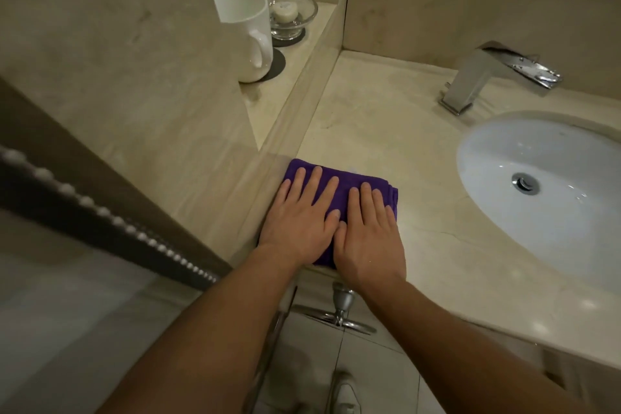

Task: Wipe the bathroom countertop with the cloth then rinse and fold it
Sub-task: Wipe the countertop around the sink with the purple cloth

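Observation:
A folded purple cloth [349,178] lies on the beige stone countertop [379,124], at its left end against the raised ledge. My left hand [299,218] lies flat on the cloth's left half with straight, spread fingers. My right hand [369,235] presses flat on the right half, fingers straight and together. The two thumbs touch in the middle. Most of the cloth is hidden under the hands; its far edge and right folded edge show.
A white oval sink [551,191] with a metal drain sits to the right, a chrome faucet [487,77] behind it. On the raised ledge [289,94] stand a white mug [245,33] and a glass soap dish [290,15]. A towel ring [339,312] hangs below the counter's front edge.

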A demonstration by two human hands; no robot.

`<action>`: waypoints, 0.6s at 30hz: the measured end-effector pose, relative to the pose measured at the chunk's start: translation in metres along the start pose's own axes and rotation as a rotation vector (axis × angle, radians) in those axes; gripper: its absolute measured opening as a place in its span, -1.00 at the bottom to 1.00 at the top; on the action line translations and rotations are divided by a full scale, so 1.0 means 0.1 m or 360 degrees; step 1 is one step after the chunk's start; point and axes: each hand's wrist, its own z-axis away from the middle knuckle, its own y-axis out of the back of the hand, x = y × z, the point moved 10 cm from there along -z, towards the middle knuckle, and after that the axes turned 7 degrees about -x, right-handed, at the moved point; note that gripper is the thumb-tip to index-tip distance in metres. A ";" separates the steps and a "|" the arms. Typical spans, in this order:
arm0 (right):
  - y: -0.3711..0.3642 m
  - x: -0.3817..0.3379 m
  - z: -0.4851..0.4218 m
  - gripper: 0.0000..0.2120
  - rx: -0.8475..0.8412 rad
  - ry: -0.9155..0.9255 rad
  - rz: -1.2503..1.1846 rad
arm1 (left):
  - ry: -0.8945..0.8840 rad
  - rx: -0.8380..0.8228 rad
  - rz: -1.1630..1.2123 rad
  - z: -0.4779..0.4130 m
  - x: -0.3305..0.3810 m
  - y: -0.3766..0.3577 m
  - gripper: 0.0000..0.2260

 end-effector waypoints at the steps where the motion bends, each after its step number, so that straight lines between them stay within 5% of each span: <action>1: -0.02 -0.02 0.03 -0.29 -0.0010 0.0004 0.0016 | -0.0001 0.0000 -0.0005 0.04 0.00 0.00 -0.46; 12: -0.04 -0.11 0.46 -0.39 -0.0085 0.0149 -0.0024 | 0.0005 -0.0017 0.0023 0.50 0.00 -0.10 -0.46; 18: -0.28 -0.14 0.94 0.00 -0.0194 0.0482 0.0430 | -0.0308 0.0061 -0.0015 1.15 0.12 -0.33 -0.18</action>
